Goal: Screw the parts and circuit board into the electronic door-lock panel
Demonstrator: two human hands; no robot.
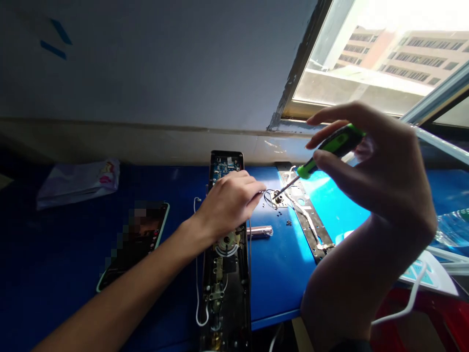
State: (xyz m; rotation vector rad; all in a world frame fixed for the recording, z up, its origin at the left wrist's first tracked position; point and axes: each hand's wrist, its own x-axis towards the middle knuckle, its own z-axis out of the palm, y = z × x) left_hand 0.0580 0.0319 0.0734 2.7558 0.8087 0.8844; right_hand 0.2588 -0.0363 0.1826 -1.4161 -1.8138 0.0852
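My right hand (370, 161) grips a green-and-black screwdriver (322, 154), its tip resting on a small metal part (279, 198) on the blue table (278, 264). My left hand (230, 200) lies over an opened door-lock body (225, 244), fingertips pinched near the thin wires beside that small part. A perforated metal plate (308, 215) lies just right of the tip. Several tiny screws (284, 217) are scattered below the part.
A phone (135, 239) lies left of the lock body, with a plastic packet (78, 181) further back left. A silver cylinder (261, 231) rests by the lock. A white cable (200, 298) runs along the lock. Window (377, 54) at the back right.
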